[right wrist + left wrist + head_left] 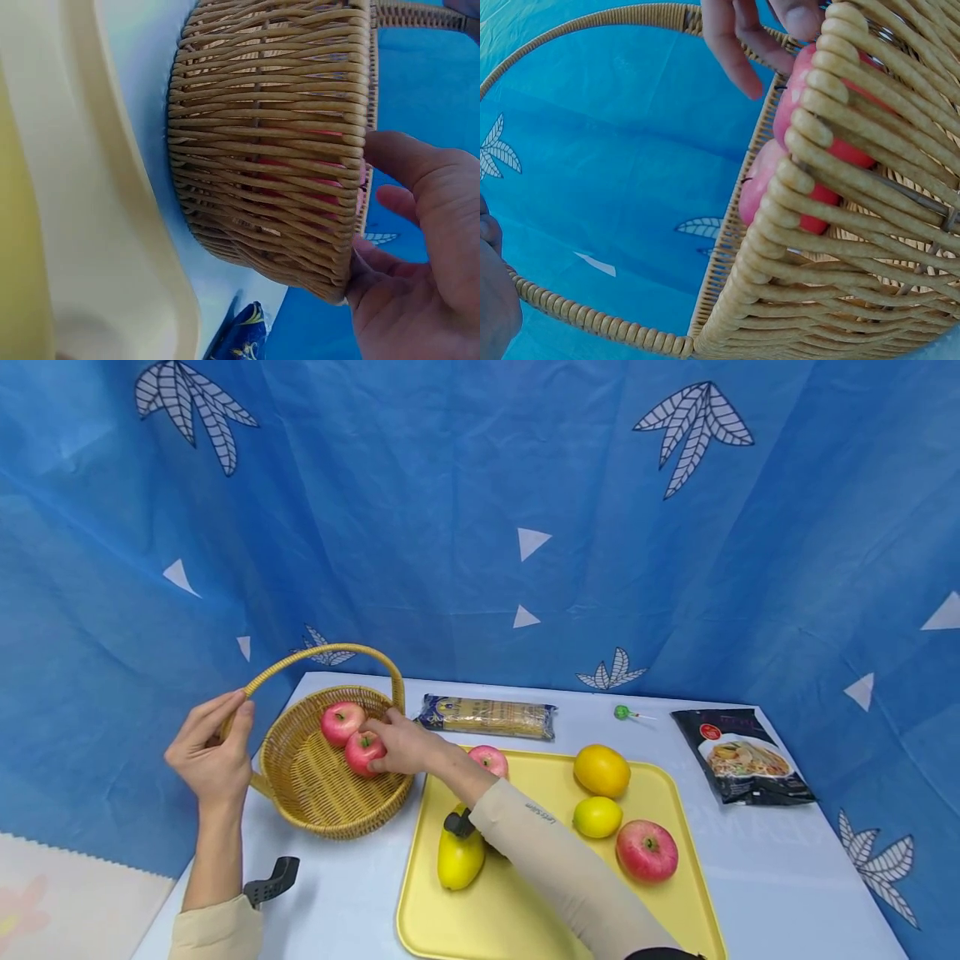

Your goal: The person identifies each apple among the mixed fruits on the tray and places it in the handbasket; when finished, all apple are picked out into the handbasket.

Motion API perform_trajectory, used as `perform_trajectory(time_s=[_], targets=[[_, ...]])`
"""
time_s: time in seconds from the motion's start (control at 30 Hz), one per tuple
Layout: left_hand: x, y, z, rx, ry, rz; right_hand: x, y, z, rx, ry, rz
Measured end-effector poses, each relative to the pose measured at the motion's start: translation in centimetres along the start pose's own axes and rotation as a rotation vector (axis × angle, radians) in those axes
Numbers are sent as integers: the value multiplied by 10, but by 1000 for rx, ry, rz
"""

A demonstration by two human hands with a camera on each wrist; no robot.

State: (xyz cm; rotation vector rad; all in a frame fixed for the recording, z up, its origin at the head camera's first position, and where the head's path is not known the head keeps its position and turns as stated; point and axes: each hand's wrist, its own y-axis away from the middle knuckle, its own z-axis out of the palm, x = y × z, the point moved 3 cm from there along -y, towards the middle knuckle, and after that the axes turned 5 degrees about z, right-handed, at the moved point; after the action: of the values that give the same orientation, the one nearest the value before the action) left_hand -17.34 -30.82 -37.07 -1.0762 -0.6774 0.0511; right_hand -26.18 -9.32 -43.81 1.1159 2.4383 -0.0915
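My left hand (pixel 213 747) grips the arched handle of a round wicker basket (pixel 330 822) at its left side. Two red apples lie inside: one farther back (pixel 342 723), the other nearer my right hand (pixel 363 753). My right hand (pixel 405 743) reaches over the basket's right rim and holds the nearer apple, thumb on one side and fingers on the other. In the left wrist view, right-hand fingers (pixel 731 45) hang beside the apples (pixel 761 180), partly hidden by the weave. The right wrist view shows the hand (pixel 427 225) at the rim, the apple mostly hidden.
A yellow tray (pixel 525 935) holds a pink apple (pixel 489 761), a yellow pear-shaped fruit (pixel 460 862), an orange-yellow fruit (pixel 602 770), a lemon (pixel 597 817) and a large red apple (pixel 647 852). Behind lie packaged noodles (pixel 487 717), a green lollipop (pixel 622 712) and a black food bag (pixel 742 756).
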Motion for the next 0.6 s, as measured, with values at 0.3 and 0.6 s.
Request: perform_trajectory(time_s=[0.3,0.6], targets=[[2,0,-1,11,-15,-19,3,22,-7,-15,13,-142],[0,0,0,-1,-25,-20,9,54,-17,-4,103,-269]])
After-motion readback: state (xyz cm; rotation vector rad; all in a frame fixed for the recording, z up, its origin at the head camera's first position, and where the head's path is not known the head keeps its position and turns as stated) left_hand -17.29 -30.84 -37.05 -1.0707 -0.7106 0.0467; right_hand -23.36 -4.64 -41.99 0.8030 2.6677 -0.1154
